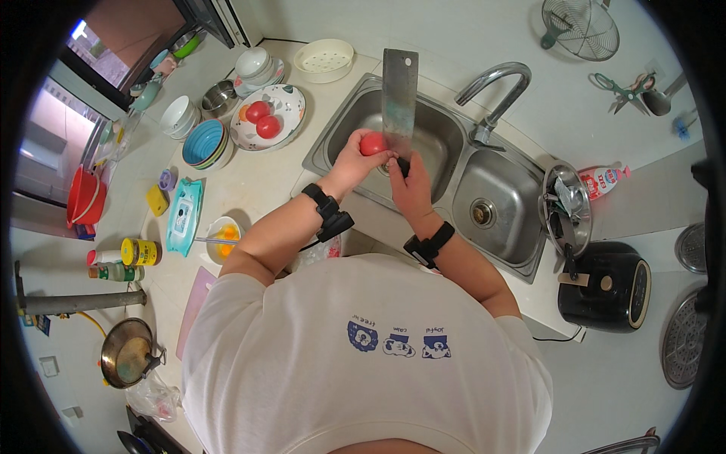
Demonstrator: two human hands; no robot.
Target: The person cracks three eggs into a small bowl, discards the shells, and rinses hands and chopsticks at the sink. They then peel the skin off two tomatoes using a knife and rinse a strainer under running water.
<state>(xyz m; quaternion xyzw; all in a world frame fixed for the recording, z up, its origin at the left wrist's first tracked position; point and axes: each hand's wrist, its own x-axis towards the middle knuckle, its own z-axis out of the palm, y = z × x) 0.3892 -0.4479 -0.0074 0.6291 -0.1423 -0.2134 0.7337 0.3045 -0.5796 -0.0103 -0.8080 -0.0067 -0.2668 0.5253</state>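
My left hand [353,157] holds a red tomato [372,143] over the left basin of a double stainless steel sink [442,150]. My right hand [409,184] grips the black handle of a cleaver [400,93]. Its broad metal blade points away from me, its lower part right beside the tomato; whether it touches or cuts the skin cannot be told. On the counter to the left, more tomatoes [268,126] lie in a patterned bowl [295,116]. A white bowl [211,231] nearer me contains egg yolks and chopsticks.
A chrome faucet [490,122] rises behind the sink. Stacked bowls [205,144], a wet-wipes pack [184,215] and a pink cutting board [195,301] are on the left. A metal colander [581,227] with utensils and a black air fryer [601,295] stand right. A white draining basket [324,61] sits behind.
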